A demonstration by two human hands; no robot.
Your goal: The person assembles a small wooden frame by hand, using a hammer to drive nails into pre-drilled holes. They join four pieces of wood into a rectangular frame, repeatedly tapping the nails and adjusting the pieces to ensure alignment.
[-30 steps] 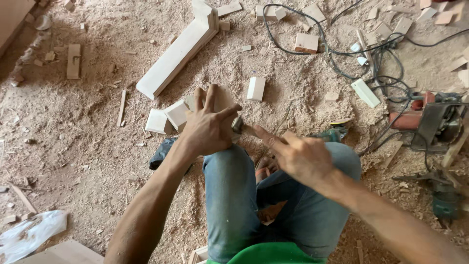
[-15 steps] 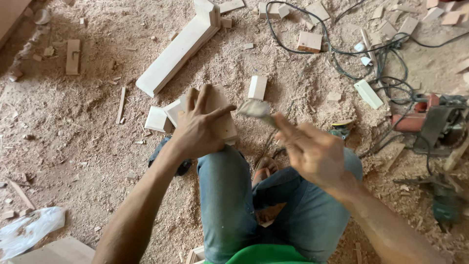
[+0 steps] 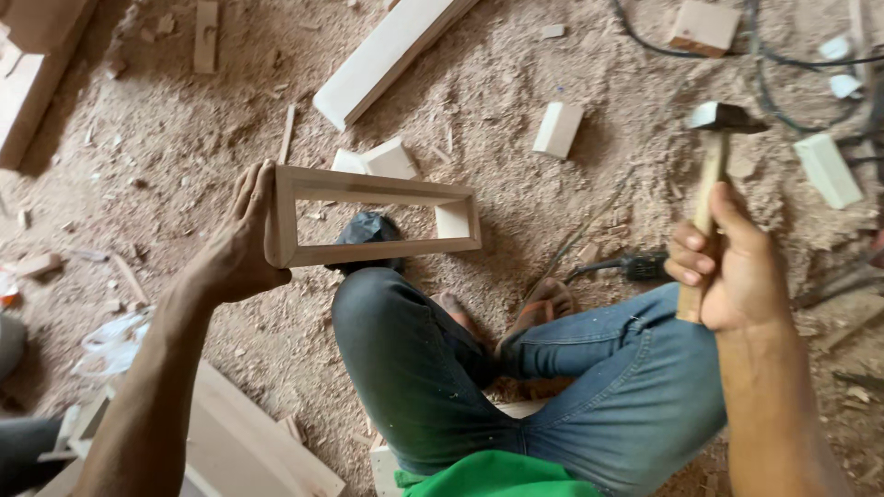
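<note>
My left hand [image 3: 241, 241] grips one short end of a pale rectangular wooden frame [image 3: 368, 250] and holds it out level above my knee. The frame is open in the middle, so the floor shows through it. My right hand [image 3: 723, 267] is closed around the wooden handle of a hammer [image 3: 711, 161], held upright off to the right with its metal head at the top. Both hands are well apart from each other. I sit on the floor in blue jeans [image 3: 589, 387] with my legs folded.
Sawdust covers the floor. A long plank [image 3: 387, 57] lies at the top, with small wood blocks [image 3: 558, 129] and offcuts scattered about. Black cables [image 3: 764, 64] run at the upper right. A board [image 3: 239, 442] lies at the lower left beside crumpled plastic [image 3: 115, 340].
The left hand lifted the frame off the floor and swung it left, showing its open face. The right hand drew the hammer back to the right and raised it upright.
</note>
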